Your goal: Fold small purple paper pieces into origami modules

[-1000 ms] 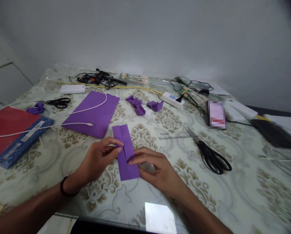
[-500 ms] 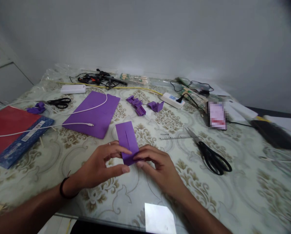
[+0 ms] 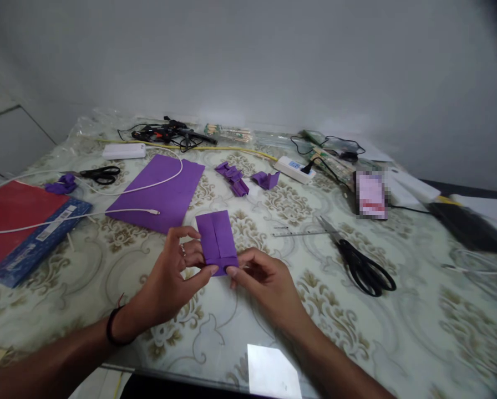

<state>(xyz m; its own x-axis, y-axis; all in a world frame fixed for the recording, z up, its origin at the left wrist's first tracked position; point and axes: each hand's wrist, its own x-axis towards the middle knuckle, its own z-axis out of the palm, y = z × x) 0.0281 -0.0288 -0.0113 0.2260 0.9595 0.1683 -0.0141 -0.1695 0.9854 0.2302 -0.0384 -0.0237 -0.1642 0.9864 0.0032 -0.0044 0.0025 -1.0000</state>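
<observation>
A small folded purple paper with a crease down its middle is held just above the patterned table. My left hand pinches its lower left corner between thumb and fingers; a ring shows on one finger. My right hand pinches the lower right corner. Both hands are closed on the paper's near edge.
A large purple sheet with a white cable lies behind left. Folded purple pieces sit farther back. Black scissors and a clear ruler lie at right; smaller scissors, a red and blue book at left.
The long purple strip has been folded up from its near end into a shorter piece. Both hands shifted from its middle to pinching the lower corners.
</observation>
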